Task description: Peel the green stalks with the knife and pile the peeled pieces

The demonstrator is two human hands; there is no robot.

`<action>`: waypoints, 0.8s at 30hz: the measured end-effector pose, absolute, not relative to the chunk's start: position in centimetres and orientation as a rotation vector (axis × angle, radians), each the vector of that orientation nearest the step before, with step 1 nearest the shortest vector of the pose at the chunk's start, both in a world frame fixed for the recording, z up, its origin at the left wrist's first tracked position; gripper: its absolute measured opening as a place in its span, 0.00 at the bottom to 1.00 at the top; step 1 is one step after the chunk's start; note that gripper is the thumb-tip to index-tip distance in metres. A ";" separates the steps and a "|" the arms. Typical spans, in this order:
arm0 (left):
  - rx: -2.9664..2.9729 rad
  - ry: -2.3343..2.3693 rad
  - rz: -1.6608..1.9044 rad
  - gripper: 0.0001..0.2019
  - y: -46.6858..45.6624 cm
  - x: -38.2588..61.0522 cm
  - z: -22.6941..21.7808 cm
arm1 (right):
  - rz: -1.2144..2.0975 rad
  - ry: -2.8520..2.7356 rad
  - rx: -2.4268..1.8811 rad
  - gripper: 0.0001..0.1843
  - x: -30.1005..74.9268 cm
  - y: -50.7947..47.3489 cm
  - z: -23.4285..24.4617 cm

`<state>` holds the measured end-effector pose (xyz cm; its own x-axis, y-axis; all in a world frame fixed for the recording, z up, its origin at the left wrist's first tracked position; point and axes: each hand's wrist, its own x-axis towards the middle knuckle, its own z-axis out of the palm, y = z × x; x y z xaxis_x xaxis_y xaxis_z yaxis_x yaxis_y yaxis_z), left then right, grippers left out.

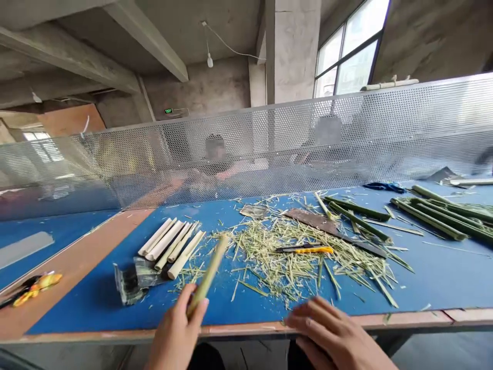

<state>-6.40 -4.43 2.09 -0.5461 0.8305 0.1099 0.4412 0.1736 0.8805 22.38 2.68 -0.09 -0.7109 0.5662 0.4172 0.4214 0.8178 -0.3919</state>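
My left hand (179, 326) is closed around the lower end of a pale green peeled stalk (211, 270), which tilts up and to the right over the blue tabletop. At the table's front edge, my right hand (331, 334) has its fingers extended and slightly bent, and nothing shows in it. Beyond it spreads a pile of green and straw-coloured shavings (269, 252). A yellow and black utility knife (311, 249) rests on that pile. Left of the held stalk, several short peeled stalks (169, 244) lie side by side, their near ends on a crumpled dark plastic piece (148, 272).
A long rusty blade (319, 223) lies across the shavings. Several dark green stalks (442, 213) are heaped at the right. A perforated metal screen (250, 149) stands along the table's back, with people behind it. An orange-and-yellow handled tool (36, 290) lies far left.
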 end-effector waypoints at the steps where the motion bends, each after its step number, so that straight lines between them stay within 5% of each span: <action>1: 1.266 2.074 1.317 0.13 -4.2 -6.4 2.4 | 0.220 -2.436 -0.710 0.18 21.2 3.4 1.4; 5: 1.505 1.944 1.336 0.09 -4.2 -7.0 3.3 | -0.111 -2.423 -0.568 0.24 15.8 5.5 3.5; 11: 1.783 1.877 1.130 0.08 -4.9 -10.0 4.3 | -0.111 -2.614 -0.448 0.09 11.1 7.3 0.6; 16: 1.383 2.562 1.670 0.23 -5.5 -16.7 4.4 | 0.013 -2.577 -0.642 0.09 11.8 8.9 -0.9; 18: 0.979 3.041 1.391 0.29 -5.7 -20.5 3.9 | 0.091 -2.536 -0.814 0.10 12.5 9.3 -1.2; 21: 0.768 3.013 0.722 0.19 -6.0 -24.9 3.6 | 0.287 -2.493 -0.997 0.11 13.4 9.3 -1.3; 24: 0.727 3.124 0.672 0.13 -6.6 -26.5 5.2 | 0.437 -2.465 -1.057 0.11 13.9 9.0 -1.0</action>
